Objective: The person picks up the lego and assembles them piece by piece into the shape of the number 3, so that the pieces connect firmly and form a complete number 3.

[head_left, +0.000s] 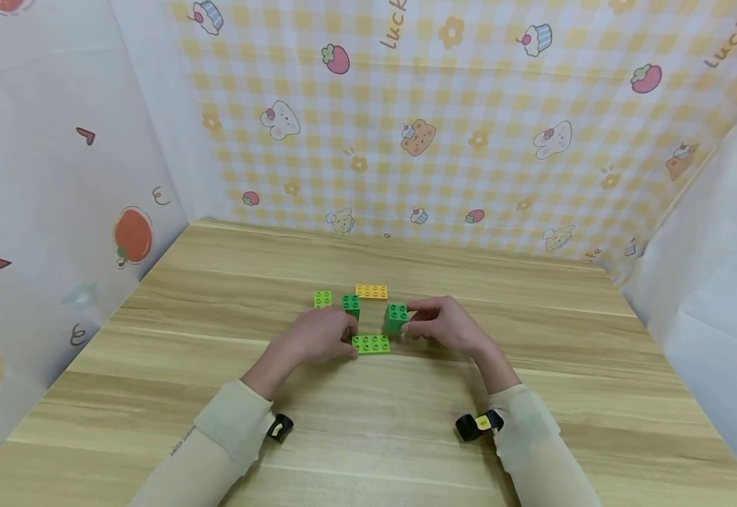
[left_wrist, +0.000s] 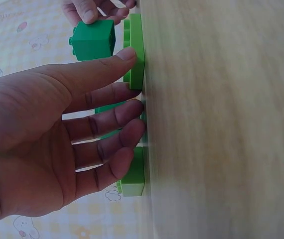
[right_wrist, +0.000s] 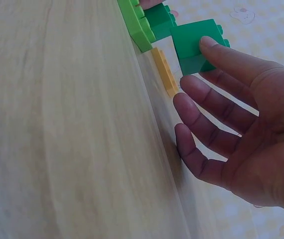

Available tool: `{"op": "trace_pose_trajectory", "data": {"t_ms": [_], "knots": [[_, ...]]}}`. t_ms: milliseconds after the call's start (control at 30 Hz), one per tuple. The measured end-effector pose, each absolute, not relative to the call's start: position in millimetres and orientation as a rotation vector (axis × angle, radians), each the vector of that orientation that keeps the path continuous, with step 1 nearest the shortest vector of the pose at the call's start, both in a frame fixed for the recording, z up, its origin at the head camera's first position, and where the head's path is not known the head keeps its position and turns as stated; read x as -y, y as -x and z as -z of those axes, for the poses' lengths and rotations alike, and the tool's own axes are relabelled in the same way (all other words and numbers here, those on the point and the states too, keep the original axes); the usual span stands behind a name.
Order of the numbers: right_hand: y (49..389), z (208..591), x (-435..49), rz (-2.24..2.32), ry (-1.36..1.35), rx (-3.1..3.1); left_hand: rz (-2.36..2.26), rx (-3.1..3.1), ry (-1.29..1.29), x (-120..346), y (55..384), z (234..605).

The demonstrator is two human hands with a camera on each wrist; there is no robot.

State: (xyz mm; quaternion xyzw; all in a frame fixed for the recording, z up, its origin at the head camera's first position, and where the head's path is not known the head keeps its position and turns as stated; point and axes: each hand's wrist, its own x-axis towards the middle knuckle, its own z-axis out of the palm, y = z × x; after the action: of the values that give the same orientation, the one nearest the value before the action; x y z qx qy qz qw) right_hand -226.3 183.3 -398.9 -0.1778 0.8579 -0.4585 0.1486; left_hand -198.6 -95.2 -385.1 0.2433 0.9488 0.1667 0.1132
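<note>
My right hand [head_left: 447,324] pinches a tall dark green toy building brick [head_left: 396,319] between thumb and index finger. In the right wrist view this brick [right_wrist: 194,45] is lifted off the table, its studs turned toward the wall, and the other fingers are loosely bent. My left hand [head_left: 317,334] has its thumb and index finger about the left end of a long lime green brick [head_left: 371,344], which lies on the table. A second dark green brick [head_left: 351,304] stands just behind the left fingers, partly hidden by them.
A yellow-orange brick [head_left: 371,291] lies farther back on the wooden table [head_left: 368,436]. Left of it is a smaller lime green brick [head_left: 322,299], its front covered by the left hand. A checked, printed cloth [head_left: 368,155] hangs behind the table.
</note>
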Motion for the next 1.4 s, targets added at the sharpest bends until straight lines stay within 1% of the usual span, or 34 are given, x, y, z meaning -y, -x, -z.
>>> {"op": "trace_pose_trajectory", "data": {"t_ms": [800,1400], "knots": [[220,397,-173,1.284,0.561,-2.463,-0.510,-2.777,-0.671,98,199,386],[219,402,-170,1.308,0.568,-2.409,-0.806,-2.623,-0.712,113,209,396]]}}
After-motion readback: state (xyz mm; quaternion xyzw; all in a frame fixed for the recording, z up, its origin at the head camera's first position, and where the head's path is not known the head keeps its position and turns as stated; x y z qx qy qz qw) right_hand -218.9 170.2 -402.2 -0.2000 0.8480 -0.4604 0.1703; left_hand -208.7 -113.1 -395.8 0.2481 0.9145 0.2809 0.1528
